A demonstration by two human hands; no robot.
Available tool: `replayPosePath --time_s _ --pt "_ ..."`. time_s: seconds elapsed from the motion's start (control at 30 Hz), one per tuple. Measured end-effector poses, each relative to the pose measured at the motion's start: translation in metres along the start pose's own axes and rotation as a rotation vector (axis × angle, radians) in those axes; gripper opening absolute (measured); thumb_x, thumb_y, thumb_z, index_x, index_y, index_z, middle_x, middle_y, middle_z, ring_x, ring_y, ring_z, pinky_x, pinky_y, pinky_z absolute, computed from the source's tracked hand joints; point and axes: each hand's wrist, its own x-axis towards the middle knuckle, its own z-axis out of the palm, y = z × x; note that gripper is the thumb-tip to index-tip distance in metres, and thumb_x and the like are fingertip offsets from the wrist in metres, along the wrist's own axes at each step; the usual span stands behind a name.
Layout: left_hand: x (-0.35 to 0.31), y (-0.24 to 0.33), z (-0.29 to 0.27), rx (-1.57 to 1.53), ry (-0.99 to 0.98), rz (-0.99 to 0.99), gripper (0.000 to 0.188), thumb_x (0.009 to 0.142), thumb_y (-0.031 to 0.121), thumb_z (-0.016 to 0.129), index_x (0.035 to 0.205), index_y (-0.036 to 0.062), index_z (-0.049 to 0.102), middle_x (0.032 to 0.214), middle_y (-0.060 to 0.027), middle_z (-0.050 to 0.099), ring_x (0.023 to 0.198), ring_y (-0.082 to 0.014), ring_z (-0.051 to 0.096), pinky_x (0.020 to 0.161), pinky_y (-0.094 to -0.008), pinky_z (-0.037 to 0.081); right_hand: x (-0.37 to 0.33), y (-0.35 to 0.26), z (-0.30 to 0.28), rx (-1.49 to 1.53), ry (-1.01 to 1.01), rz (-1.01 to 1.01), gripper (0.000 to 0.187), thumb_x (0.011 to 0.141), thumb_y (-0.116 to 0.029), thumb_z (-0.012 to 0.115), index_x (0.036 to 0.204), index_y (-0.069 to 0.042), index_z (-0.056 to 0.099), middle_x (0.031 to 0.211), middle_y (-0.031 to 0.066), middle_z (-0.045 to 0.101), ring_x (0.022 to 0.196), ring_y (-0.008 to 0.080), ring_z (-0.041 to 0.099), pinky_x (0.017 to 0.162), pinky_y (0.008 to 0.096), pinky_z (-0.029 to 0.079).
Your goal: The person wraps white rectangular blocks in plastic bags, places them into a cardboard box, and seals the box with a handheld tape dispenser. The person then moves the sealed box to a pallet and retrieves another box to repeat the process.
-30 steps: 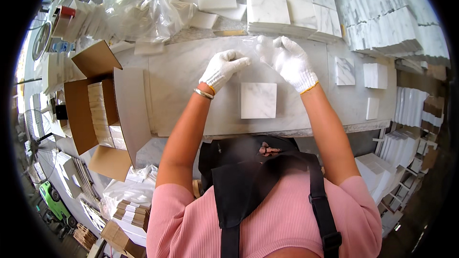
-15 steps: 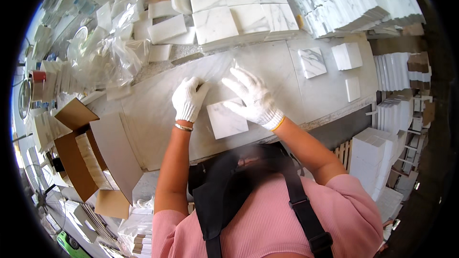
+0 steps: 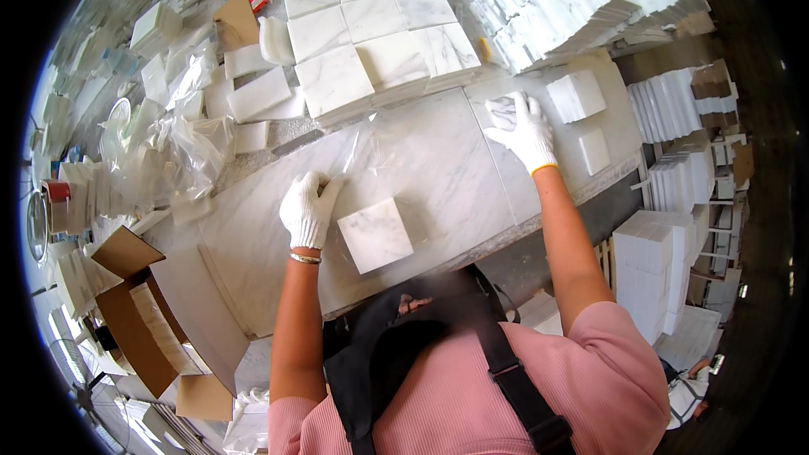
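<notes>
Both hands wear white knitted gloves. My left hand (image 3: 305, 209) rests on the pale stone worktop (image 3: 447, 168), its fingers curled in and the thumb toward the right; whatever they may hold is hidden. Just right of it lies a square whitish marble tile block (image 3: 376, 234), apart from the hand. A crumpled strip of clear plastic film (image 3: 361, 145) lies beyond the thumb. Farther right, my right hand (image 3: 524, 131) reaches over a grey-veined marble tile (image 3: 500, 111), fingers stretched and spread across it. The hand covers part of that tile, and contact cannot be made out.
Stacked marble tiles (image 3: 337, 34) stand along the far edge, with more rows (image 3: 548, 8) at far right. Near the right hand are a white tile stack (image 3: 576, 96) and a smaller piece (image 3: 595, 152). Left are plastic bags (image 3: 168, 152) and an open cardboard box (image 3: 139, 329).
My right hand has left the square tile block and moved right to the grey-veined tile. My left hand stays beside the block, its fingers still curled. The whole view has shifted.
</notes>
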Motion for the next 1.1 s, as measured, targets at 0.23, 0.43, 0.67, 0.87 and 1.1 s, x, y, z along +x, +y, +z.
replayPosePath --time_s 0.23,0.43,0.67,0.87,1.1 --pt "0.002 -0.002 -0.007 0.002 -0.018 0.016 0.036 0.083 0.045 0.076 0.076 0.0101 0.069 0.073 -0.0089 0.065 0.069 -0.0282 0.064 0.062 -0.0395 0.048 0.024 0.044 0.008 0.462 -0.073 -0.144 0.087 0.073 -0.035 0.08 0.148 -0.002 0.047 0.141 0.0246 0.056 0.129 0.0339 0.056 0.103 0.0412 0.048" --pt "-0.001 -0.006 0.001 0.013 -0.023 0.0 0.03 0.083 0.043 0.075 0.081 0.0142 0.07 0.079 -0.0061 0.065 0.075 -0.0273 0.065 0.065 -0.0397 0.049 0.046 0.088 -0.031 0.41 0.103 -0.219 0.044 0.096 -0.029 0.062 0.13 -0.003 0.065 0.119 0.0183 0.071 0.108 0.0228 0.068 0.095 0.0336 0.05" --pt "0.0 -0.008 0.006 0.035 -0.019 -0.028 0.028 0.083 0.043 0.073 0.083 0.0154 0.071 0.083 -0.0061 0.066 0.077 -0.0282 0.066 0.067 -0.0414 0.05 -0.034 -0.01 -0.081 0.714 -0.06 -0.387 0.038 0.098 -0.009 0.063 0.134 0.002 0.063 0.131 0.0091 0.068 0.121 0.0126 0.059 0.104 0.0292 0.045" --pt "-0.002 -0.009 -0.001 0.014 -0.057 -0.034 0.026 0.084 0.042 0.071 0.086 0.016 0.072 0.087 -0.0085 0.068 0.081 -0.0294 0.067 0.069 -0.0424 0.051 -0.099 -0.141 -0.039 0.722 -0.747 -0.832 0.038 0.094 -0.014 0.068 0.131 -0.004 0.066 0.127 0.0103 0.071 0.116 0.0173 0.065 0.102 0.0319 0.048" --pt "0.0 -0.006 -0.001 -0.021 -0.038 -0.001 0.025 0.085 0.04 0.07 0.086 0.0155 0.072 0.088 -0.0091 0.069 0.082 -0.03 0.067 0.07 -0.0424 0.052 -0.113 -0.18 0.011 0.058 -0.271 -1.176 0.051 0.086 -0.042 0.069 0.133 -0.021 0.064 0.118 0.0099 0.066 0.112 0.0275 0.061 0.096 0.0399 0.049"
